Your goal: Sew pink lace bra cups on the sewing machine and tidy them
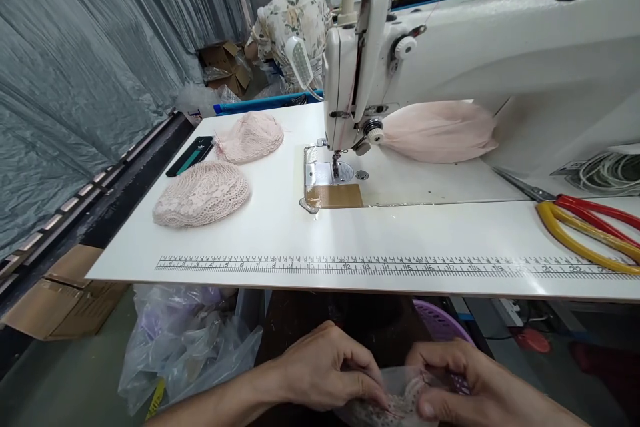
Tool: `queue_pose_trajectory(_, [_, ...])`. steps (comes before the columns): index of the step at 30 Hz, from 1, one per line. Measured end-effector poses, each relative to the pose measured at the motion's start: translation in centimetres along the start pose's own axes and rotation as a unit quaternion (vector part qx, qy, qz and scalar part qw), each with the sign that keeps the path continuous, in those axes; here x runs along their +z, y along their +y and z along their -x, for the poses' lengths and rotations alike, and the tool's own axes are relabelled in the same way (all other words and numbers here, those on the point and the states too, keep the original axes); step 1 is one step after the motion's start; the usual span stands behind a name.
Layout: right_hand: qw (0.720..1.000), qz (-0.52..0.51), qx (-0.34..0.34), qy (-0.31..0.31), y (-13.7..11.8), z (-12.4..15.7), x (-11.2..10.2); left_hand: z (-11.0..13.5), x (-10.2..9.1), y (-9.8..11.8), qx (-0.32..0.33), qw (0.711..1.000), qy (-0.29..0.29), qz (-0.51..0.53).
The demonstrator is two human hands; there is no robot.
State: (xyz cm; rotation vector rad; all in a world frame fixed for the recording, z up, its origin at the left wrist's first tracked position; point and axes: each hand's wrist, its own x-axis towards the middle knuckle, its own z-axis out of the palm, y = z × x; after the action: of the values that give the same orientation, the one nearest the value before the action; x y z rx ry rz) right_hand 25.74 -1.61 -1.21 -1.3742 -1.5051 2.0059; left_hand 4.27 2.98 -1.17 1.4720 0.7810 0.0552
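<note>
Low in the view, below the table's front edge, my left hand (pixel 333 373) pinches a sheer lace piece (pixel 400 390) between thumb and fingers. My right hand (pixel 463 380) grips the same lace piece on its other side, thumb on top. Its lower part is cut off by the frame's bottom edge. Ahead of my hands stands a white sewing machine (pixel 450 33), its presser foot (pixel 337 167) over the metal needle plate. Two cup-shaped pale pink lace pieces, one nearer (pixel 203 193) and one farther (pixel 253 137), lie on the table's left side.
The white table (pixel 270 233) has a printed ruler along its front edge. Scissors (pixel 585 220) with red and yellow handles lie at right. Pink fabric (pixel 440 132) sits under the machine arm. Plastic bags (pixel 185 333) and a cardboard box (pixel 60 293) stand at lower left. A person (pixel 293 20) is beyond.
</note>
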Motion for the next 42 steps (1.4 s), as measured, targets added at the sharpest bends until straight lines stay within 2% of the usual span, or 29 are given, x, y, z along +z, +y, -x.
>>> queue_pose_trajectory(5, [1.000,0.001,0.004,-0.006,0.2,-0.4,0.4,0.3,-0.4,-0.4,-0.022,1.000,-0.010,0.004])
queue_pose_trajectory(9, [0.999,-0.019,0.010,-0.026,0.2,-0.3,0.2,0.5,-0.7,-0.6,-0.057,0.995,-0.047,0.065])
queue_pose_trajectory(15, [1.000,-0.010,0.013,-0.020,0.1,-0.1,0.2,0.2,-0.5,-0.7,-0.064,0.995,-0.051,0.061])
queue_pose_trajectory(19, [0.998,-0.018,0.038,-0.045,0.2,-0.2,0.6,0.2,-0.4,-1.0,-0.065,0.994,-0.052,0.074])
queue_pose_trajectory(22, [0.998,0.001,0.031,-0.048,0.1,-0.4,0.5,0.3,-0.7,-1.3,-0.053,0.995,-0.052,0.069])
queue_pose_trajectory(29, [0.998,0.027,0.029,-0.049,0.4,0.2,-0.6,0.2,-1.0,-1.5,-0.058,0.983,-0.105,0.139])
queue_pose_trajectory(36, [0.997,-0.048,0.046,-0.043,0.4,-0.2,0.2,0.1,-0.7,-1.4,-0.061,0.988,-0.106,0.094])
queue_pose_trajectory(42, [0.995,-0.081,0.029,-0.041,1.6,-0.1,-0.1,1.1,-1.5,-2.6,-0.079,0.985,-0.122,0.090])
